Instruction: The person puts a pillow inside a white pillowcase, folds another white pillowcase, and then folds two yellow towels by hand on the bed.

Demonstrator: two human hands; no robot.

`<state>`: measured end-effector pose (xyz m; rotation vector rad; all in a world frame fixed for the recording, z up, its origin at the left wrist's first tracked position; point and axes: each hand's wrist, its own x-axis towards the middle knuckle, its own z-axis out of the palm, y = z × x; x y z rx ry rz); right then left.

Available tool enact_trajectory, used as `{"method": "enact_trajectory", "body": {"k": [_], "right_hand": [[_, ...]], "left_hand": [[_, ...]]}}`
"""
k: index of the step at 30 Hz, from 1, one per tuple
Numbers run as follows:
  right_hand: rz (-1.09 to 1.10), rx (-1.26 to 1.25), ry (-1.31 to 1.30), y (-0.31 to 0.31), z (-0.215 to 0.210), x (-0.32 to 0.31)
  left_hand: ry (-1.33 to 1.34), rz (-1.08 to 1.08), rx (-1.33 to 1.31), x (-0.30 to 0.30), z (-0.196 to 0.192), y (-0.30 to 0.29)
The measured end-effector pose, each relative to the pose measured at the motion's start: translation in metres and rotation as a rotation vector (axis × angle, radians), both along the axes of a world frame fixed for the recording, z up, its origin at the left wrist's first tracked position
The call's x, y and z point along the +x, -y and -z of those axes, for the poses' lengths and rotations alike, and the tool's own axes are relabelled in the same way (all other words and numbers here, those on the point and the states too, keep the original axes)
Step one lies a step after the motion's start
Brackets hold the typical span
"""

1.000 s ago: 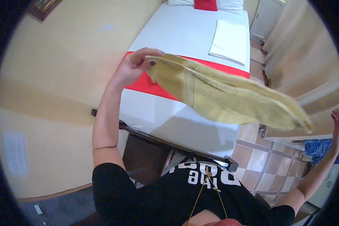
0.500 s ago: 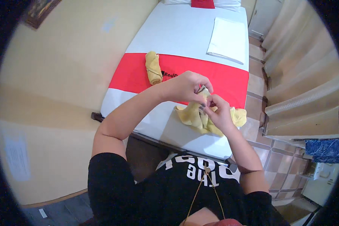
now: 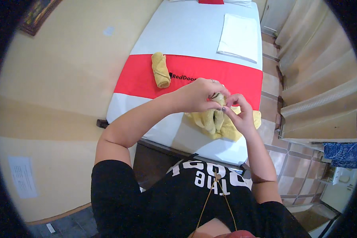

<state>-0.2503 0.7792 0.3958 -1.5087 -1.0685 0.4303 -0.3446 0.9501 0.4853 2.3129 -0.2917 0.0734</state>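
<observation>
Over the near right part of the bed, my left hand [image 3: 205, 94] grips the raised, bunched top of a yellow towel [image 3: 210, 121]. A small dark band shows on the towel between its fingers. My right hand [image 3: 238, 113] pinches the same gathered part from the right, thumb and fingertips close to the left thumb. Below the hands the towel hangs in folds, its looser end spread on the white sheet to the right. A second yellow towel [image 3: 161, 70], rolled up tight, lies on the red bed runner [image 3: 135, 75] to the left.
The bed [image 3: 178, 35] has a white sheet. A folded white cloth [image 3: 238, 37] lies on its far right, and a red cushion [image 3: 211, 1] is at the head. Light curtains [image 3: 317, 59] hang on the right beyond a strip of tiled floor [image 3: 270, 93]. A wall [image 3: 59, 99] stands left.
Both hands have shifted slightly right with the gathered towel top. The towel's folds now hang closer together below them. The rolled towel stays on the runner.
</observation>
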Motion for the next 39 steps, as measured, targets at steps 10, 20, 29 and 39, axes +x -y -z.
{"method": "enact_trajectory", "body": {"k": [10,20,29,39], "right_hand": [[0.034,0.02,-0.027,0.018,-0.003,-0.022],[-0.474,-0.494,0.42,0.072,0.045,0.033],[0.286,-0.497,0.88,0.179,-0.102,0.065],[0.45,-0.661,1.018,0.185,-0.172,0.184]], "left_hand": [[-0.144,-0.163,-0.139,-0.033,0.033,0.011],[0.661,-0.561,-0.426,-0.096,-0.089,-0.054],[0.676,-1.125,-0.026,-0.164,-0.105,-0.121],[0.486,-1.035,-0.184,-0.061,-0.05,-0.211]]}}
